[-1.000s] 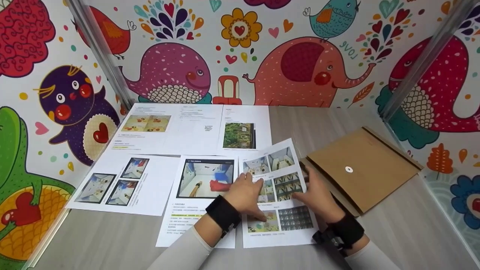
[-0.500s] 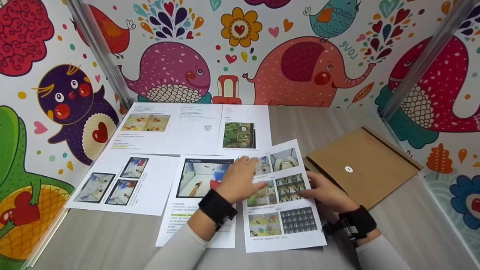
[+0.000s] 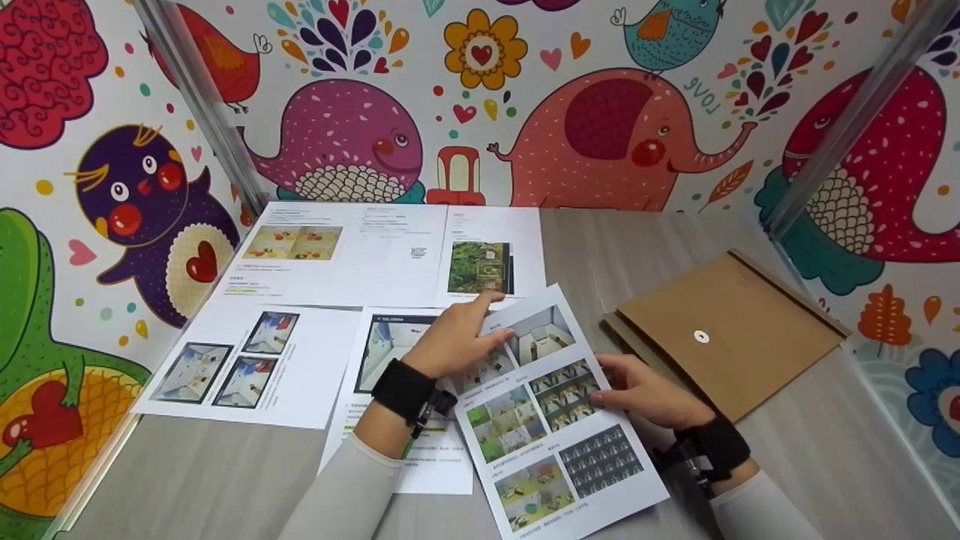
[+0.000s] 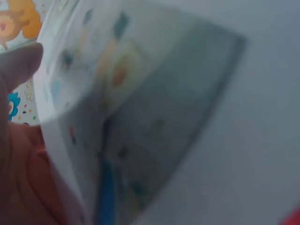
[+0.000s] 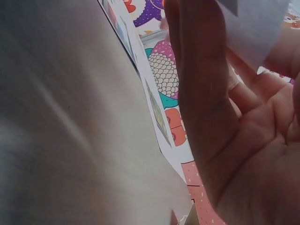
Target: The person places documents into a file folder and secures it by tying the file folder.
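A printed sheet of paper (image 3: 559,442) with several small pictures is held tilted in front of me in the head view. My left hand (image 3: 450,341) holds it by its upper left edge, thumb over the printed side. On the opposite edge, my right hand (image 3: 649,390) pinches it between thumb and fingers. The left wrist view is mostly filled by the blurred sheet (image 4: 262,117), with the left thumb at its edge. In the right wrist view, the right hand (image 5: 253,136) grips a paper corner (image 5: 255,35). Another page (image 3: 442,469) lies partly covered beneath the left forearm.
More printed pages (image 3: 390,266) lie side by side at the back, and one page (image 3: 307,390) lies at the left. A brown paper envelope (image 3: 750,322) with a white round button rests at the right. Cartoon-printed walls (image 3: 472,112) enclose the grey wooden table (image 3: 622,255).
The held sheet has come up off the table, swung counterclockwise and moved nearer me. My left hand has shifted left along with its upper edge; my right hand has kept its edge.
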### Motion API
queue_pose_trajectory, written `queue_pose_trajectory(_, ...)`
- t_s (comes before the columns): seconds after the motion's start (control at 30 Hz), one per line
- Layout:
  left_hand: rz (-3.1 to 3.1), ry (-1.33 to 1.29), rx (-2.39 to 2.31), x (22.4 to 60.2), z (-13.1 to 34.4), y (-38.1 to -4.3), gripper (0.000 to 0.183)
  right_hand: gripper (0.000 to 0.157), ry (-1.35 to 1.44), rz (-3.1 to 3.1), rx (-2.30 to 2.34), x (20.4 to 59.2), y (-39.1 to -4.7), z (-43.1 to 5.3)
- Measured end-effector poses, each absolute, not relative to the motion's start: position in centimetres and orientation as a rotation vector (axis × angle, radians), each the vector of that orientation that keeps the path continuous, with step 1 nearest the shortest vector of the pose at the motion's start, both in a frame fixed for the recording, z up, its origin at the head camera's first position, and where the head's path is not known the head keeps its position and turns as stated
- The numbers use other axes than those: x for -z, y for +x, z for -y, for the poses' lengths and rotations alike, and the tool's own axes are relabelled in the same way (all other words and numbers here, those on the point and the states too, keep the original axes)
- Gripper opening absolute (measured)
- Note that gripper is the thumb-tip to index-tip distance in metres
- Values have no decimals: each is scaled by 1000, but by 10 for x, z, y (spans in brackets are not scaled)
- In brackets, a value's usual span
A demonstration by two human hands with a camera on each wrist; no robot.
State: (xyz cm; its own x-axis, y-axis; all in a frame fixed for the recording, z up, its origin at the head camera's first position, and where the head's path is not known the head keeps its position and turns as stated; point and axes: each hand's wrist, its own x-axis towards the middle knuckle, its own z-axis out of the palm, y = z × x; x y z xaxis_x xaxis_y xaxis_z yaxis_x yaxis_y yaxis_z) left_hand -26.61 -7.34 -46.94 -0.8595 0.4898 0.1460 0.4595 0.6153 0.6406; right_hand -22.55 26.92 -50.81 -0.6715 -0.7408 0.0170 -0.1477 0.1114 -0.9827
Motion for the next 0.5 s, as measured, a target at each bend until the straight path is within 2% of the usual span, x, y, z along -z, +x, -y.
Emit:
queue_pose_trajectory(0.2, -2562, 812, -1204, 476, 82, -270, 40, 44, -882, -1976, 1557, 509, -225, -270)
queue_pose_trajectory(0.5, -2582, 741, -1230, 472, 82, -271, 16, 37, -773, -2119, 1560, 501, -229, -284)
